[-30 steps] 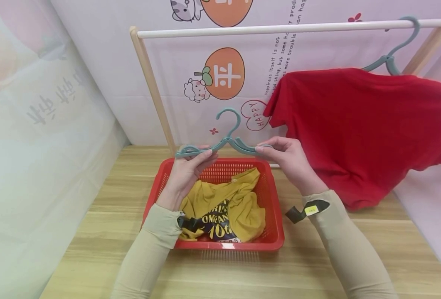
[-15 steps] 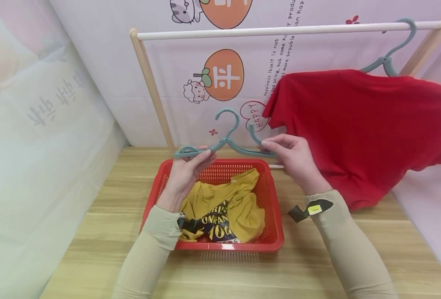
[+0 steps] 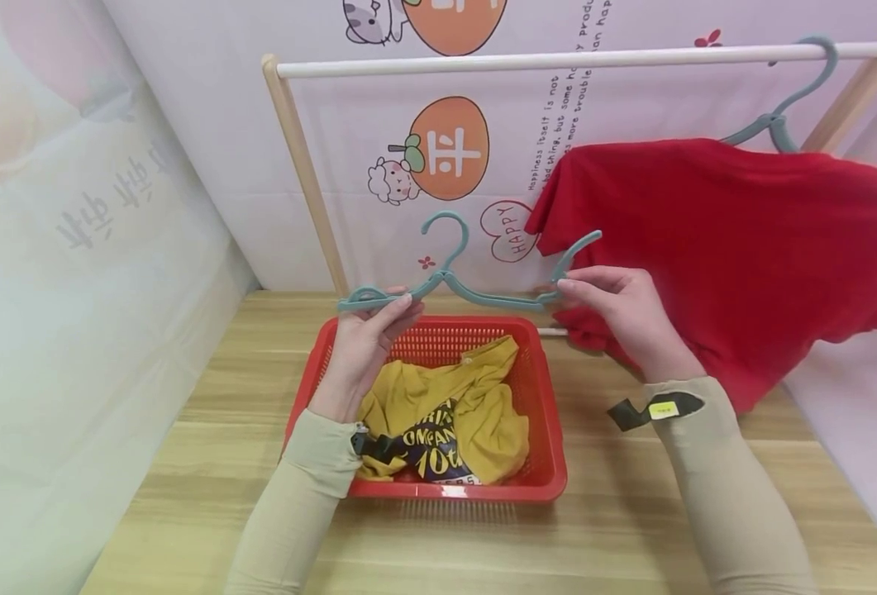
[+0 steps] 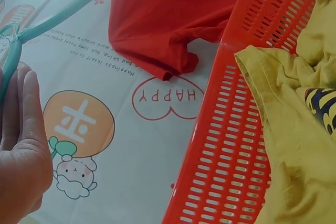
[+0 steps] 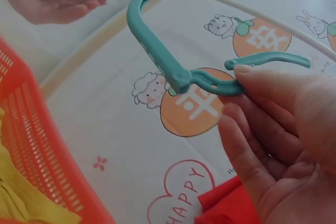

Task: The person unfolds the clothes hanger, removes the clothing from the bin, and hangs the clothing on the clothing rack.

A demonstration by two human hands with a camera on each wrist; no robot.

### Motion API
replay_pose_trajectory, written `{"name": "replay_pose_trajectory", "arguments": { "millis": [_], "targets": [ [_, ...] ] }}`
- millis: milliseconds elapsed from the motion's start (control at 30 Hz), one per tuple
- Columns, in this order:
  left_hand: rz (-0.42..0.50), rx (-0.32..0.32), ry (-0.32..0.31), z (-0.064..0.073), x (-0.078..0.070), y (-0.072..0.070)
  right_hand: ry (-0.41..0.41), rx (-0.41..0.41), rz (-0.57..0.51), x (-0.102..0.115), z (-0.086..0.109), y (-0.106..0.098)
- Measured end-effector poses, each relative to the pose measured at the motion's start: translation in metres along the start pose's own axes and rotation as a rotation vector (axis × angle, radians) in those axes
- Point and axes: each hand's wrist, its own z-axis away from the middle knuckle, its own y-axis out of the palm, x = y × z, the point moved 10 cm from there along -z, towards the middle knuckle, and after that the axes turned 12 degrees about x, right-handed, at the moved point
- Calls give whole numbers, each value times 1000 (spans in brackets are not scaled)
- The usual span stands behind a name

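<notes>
Hanger [image 3: 493,302]: teal, raised near the red basket [image 3: 453,492].
Left grip [image 3: 364,340]: clamped on its folded arm.
Right grip [image 3: 626,316]: pinching its unfolded end.
Hinge [image 5: 182,81]: overbending, I judge, could crack it.

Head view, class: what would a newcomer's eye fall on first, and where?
Probably the large red cloth shirt, hanging at the right of the white-barred wooden rack. Next, the red perforated plastic basket, low in the middle, holding a crumpled mustard-yellow printed garment. Above it in the picture, the left hand and right hand hold a thin teal hanger.
</notes>
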Motion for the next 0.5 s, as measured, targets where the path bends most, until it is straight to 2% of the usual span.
{"name": "replay_pose_trajectory", "arguments": {
  "millis": [333,500],
  "targets": [
    [-6,9,18,0,-2,-1,-48,143,114,7,-1,4],
    [22,4,28,0,-3,-2,-104,136,141,12,-1,5]
  ]
}}
